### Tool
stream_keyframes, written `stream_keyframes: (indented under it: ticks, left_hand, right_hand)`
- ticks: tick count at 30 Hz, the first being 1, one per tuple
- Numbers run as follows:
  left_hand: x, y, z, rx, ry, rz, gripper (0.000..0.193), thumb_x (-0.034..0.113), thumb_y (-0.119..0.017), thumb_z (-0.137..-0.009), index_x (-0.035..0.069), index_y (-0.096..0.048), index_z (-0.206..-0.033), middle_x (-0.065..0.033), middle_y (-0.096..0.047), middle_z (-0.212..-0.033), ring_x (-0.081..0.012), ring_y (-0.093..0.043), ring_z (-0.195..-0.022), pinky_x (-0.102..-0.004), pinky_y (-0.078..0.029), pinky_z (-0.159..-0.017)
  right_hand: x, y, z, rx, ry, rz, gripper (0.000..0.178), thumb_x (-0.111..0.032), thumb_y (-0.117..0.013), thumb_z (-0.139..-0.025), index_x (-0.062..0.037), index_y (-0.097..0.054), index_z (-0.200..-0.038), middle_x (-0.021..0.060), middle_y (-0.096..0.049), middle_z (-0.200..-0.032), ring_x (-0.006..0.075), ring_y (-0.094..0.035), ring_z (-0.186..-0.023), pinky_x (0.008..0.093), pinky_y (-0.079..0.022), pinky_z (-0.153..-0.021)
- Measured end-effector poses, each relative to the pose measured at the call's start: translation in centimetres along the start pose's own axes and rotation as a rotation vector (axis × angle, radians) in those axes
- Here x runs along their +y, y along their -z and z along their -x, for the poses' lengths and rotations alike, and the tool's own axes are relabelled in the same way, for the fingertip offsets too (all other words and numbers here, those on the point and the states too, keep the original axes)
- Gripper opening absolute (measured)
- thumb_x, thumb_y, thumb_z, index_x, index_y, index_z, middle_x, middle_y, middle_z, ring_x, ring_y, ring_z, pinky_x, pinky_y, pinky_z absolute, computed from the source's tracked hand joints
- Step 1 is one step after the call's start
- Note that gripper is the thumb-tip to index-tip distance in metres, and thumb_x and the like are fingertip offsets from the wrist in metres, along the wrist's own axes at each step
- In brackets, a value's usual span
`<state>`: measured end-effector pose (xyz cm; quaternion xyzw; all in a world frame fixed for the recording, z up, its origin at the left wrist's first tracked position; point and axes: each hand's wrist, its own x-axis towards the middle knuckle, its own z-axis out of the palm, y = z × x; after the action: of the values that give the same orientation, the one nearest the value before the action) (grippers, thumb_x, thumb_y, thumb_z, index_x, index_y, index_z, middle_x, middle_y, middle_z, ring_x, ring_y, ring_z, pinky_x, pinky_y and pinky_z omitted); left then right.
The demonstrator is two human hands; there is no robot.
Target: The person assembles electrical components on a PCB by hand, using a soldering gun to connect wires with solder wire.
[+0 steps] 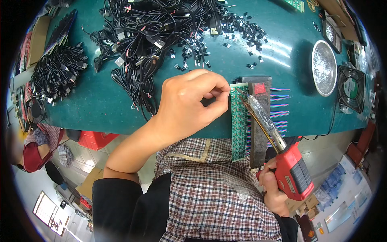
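My right hand (273, 189) grips a red and black soldering gun (293, 173). The gun's metal barrel slants up and left, with its tip over the upper end of a long green circuit board panel (238, 121). My left hand (193, 99) is closed in a pinch at the panel's upper left edge; whatever sits between the fingertips is too small to make out. A dark, worn bar (259, 133) lies along the panel's right side. Thin coloured wires (279, 114) stick out to the right from beneath this bar.
Black cables with USB plugs (141, 44) are heaped at the far left-centre, and another bundle (60, 66) lies at left. Small black three-legged components (254, 36) are scattered beyond the panel. On the right stand a metal bowl (324, 68) and a fan (351, 88). Another person (38, 149) is at left.
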<state>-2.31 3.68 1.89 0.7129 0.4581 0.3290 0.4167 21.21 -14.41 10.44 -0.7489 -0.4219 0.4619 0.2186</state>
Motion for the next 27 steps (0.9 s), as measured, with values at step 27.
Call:
stream_keyframes:
  ticks: [27]
  left_hand:
    - [-0.1, -0.2, 0.0, 0.014, -0.015, 0.016, 0.014, -0.008, -0.075, -0.077, 0.0, -0.071, -0.088, -0.005, -0.07, -0.084, -0.011, -0.071, -0.071, -0.0226, -0.059, -0.063]
  right_hand:
    - [0.1, -0.7, -0.9, -0.06, 0.111, -0.192, 0.021, -0.014, -0.065, -0.095, -0.0016, -0.052, -0.107, 0.0127, -0.057, -0.088, 0.0094, -0.043, -0.051, 0.0255, -0.04, -0.048]
